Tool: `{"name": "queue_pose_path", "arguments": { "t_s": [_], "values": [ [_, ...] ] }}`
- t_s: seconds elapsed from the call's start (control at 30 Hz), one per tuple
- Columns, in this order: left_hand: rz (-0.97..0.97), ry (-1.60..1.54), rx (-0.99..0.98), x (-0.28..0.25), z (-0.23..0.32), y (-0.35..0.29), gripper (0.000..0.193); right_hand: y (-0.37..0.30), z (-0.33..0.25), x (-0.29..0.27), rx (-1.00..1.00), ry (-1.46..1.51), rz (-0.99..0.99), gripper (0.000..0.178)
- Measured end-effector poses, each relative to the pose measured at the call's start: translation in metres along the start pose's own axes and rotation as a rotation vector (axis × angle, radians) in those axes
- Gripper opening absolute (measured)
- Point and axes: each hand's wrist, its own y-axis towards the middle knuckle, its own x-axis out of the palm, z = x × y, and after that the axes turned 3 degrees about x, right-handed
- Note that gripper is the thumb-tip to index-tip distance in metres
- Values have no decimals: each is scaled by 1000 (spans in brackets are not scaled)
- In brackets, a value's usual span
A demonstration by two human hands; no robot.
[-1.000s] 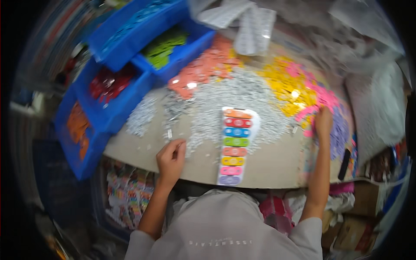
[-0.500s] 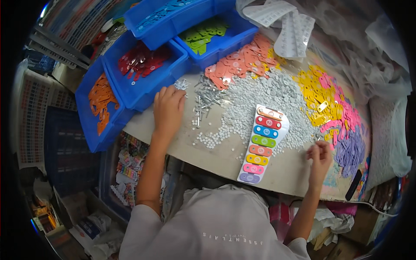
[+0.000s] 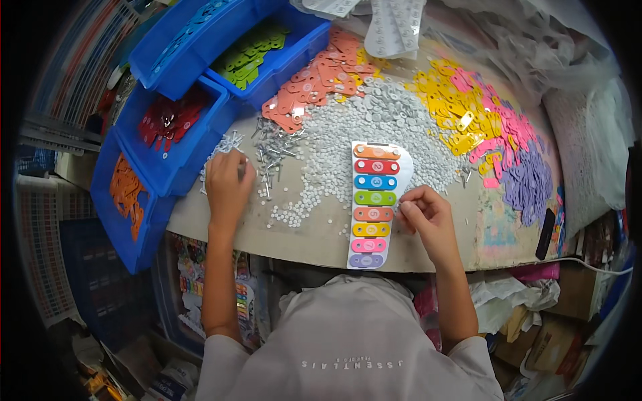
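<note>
Bar board (image 3: 374,206): flat on the desk (image 3: 314,244), between the hands, near the front edge.
Long axis: roughly front to back, wider end far.
Right hand (image 3: 430,217): nearer one; fingertips at the board's right edge, level with the green bar (image 3: 375,198); contact unclear. Thumb and fingers drawn close, can't tell if anything's pinched.
Left hand (image 3: 227,187): well left of the board, fingers curled down at the silver pins (image 3: 231,142); fingertips hidden, can't tell if it has one.
Hand spacing: well apart, board in the gap.
</note>
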Motion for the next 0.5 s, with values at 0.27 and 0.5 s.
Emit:
{"name": "queue_pose_path", "arguments": {
  "t_s": [0.27, 0.5],
  "values": [
    [6, -594, -32, -8, 71, -3, 11, 11, 6, 7, 80, 22, -21, 7],
    [-493, -1400, -492, 12, 108, -16, 16, 20, 17, -2, 53, -121, 40, 22]
  ]
}}
